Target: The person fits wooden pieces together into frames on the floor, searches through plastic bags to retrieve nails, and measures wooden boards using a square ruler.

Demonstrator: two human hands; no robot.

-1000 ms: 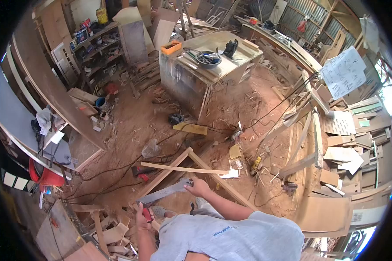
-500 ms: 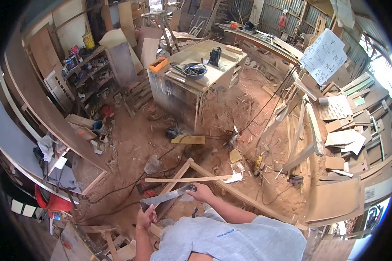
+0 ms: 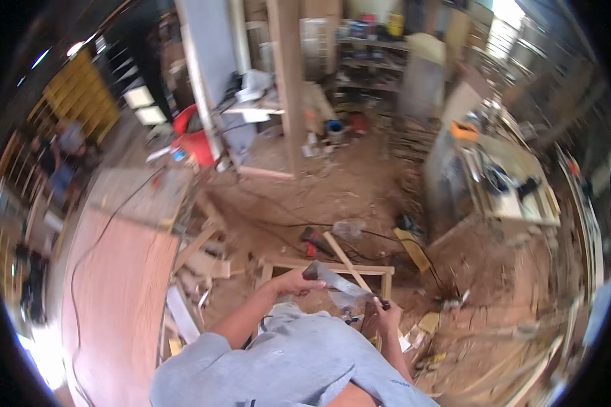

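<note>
A flat grey metal blade [image 3: 343, 283], dark at its ends and like a handsaw, spans my two hands in front of my shirt. My left hand [image 3: 297, 281] is closed on its left end. At the dark right end my right hand [image 3: 387, 315] has its fingers closed round it. Beyond the blade lies a wooden frame [image 3: 295, 262] on the floor, with a loose wooden strip [image 3: 343, 254] across it. A red and black tool [image 3: 311, 249] rests on the ground behind the frame.
Large wooden panel [image 3: 119, 271] at left, with a cable over it. Red bucket [image 3: 198, 147] behind. Workbench [image 3: 448, 183] at right bears an orange box [image 3: 464, 131] and a bowl. Cables and offcuts litter the dirt floor. Two people [image 3: 61, 159] are far left.
The view has swung to the left, so the panel and people now show. The blade stays between both hands, its tilt changed. The red item seen earlier at my left hand no longer shows there.
</note>
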